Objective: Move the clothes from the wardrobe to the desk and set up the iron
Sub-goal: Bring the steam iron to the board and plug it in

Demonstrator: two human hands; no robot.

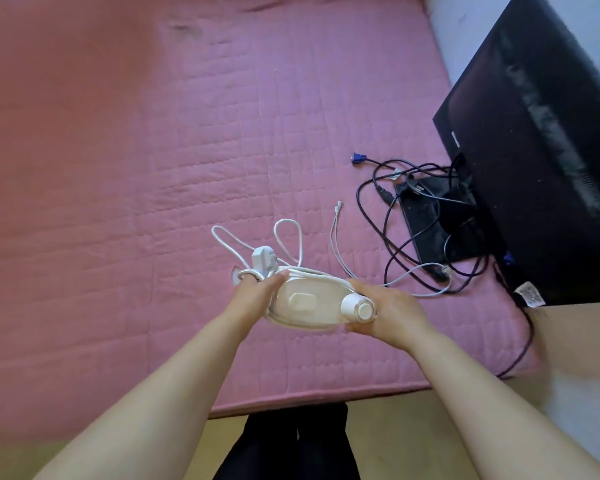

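Iron [309, 306], white, oval, probably cord-wrapped [288, 244], between both hands.

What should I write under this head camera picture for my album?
Both hands, left and right, hold a white iron with its cord over a pink quilted cover.

Both arms reach forward, left hand [257, 296] and right hand [392, 311] curled inward.

Home bedroom, pink quilted mattress [194, 140], monitor [534, 140]
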